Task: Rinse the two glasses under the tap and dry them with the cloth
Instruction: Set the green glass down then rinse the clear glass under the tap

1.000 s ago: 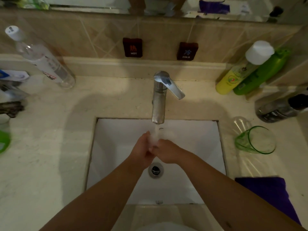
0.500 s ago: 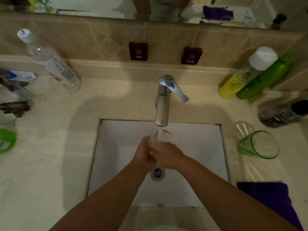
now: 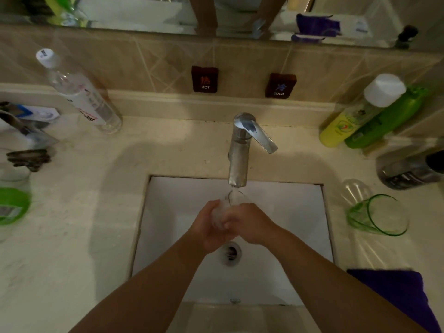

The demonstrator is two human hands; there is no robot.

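Glass (image 3: pixel 234 199) under running tap (image 3: pixel 238 162), over sink (image 3: pixel 288 212), gripped by left hand (image 3: pixel 207 228) and right hand (image 3: pixel 248 223), fingers curled round it. Wet and slippery: likely to slip and break.

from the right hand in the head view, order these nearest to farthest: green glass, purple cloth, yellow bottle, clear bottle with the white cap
From the right hand:
1. green glass, on the counter to its right
2. purple cloth, front right corner
3. yellow bottle, back right by the wall
4. clear bottle, back left of the counter
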